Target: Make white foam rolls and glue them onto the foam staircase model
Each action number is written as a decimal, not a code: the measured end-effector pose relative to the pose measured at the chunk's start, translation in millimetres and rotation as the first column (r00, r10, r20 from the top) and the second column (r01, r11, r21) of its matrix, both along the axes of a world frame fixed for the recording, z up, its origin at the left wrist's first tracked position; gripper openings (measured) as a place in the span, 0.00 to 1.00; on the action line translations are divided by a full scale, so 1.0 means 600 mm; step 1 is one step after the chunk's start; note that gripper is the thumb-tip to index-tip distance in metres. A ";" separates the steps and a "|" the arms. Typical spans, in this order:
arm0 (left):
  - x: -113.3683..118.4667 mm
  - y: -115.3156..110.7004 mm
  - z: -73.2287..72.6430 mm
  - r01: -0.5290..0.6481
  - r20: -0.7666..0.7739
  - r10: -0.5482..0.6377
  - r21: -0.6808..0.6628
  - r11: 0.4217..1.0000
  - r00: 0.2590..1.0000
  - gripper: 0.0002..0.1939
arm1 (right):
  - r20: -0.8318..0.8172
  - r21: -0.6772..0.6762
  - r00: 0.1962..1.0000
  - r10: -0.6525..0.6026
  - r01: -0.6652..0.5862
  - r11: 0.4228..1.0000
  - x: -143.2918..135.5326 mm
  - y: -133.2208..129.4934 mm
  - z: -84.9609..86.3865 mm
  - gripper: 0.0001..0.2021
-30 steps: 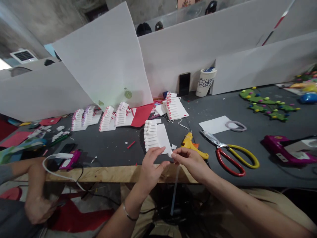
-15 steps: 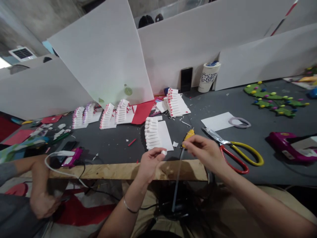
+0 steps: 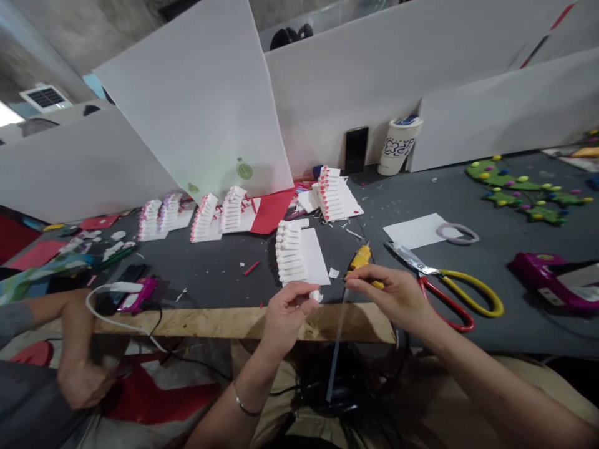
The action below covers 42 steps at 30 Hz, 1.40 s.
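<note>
Pinching a small white piece (image 3: 317, 295) between closed fingertips of the left hand (image 3: 284, 321), near the card (image 3: 316, 254) and over the wooden edge (image 3: 210, 323); gripping the top of a hanging clear strip (image 3: 337, 346) with the right hand (image 3: 397, 296), close by the glue gun (image 3: 360, 259). Likely to lose the piece over the edge on too loose a pinch, or to crush it on too tight a one. Possible to burn the right fingertips on the gun's tip if hot; impossible to tell from here. Easy, too, to snag the strip on the gun, or to nudge the scissors (image 3: 412, 258) by swinging the right wrist outward. Compared with a second ago, holding the hands apart instead of together at the card's corner, with the right moved over toward the gun and the strip still hanging from it.
</note>
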<state>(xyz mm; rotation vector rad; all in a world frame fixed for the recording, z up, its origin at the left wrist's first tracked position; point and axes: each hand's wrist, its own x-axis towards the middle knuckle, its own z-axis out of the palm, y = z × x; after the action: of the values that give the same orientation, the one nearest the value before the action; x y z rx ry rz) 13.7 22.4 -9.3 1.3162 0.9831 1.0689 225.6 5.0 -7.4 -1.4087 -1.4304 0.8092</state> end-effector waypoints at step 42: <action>-0.071 0.053 -0.041 0.106 -0.483 0.378 0.714 0.692 0.790 0.08 | 0.366 -0.126 0.926 0.091 -0.047 0.991 0.102 0.097 0.002 0.10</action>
<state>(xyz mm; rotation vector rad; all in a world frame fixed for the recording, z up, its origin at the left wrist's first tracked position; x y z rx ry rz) -28.6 54.0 -34.2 2.3819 1.1974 1.2412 286.7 63.3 -6.4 -1.6734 -1.7520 0.7019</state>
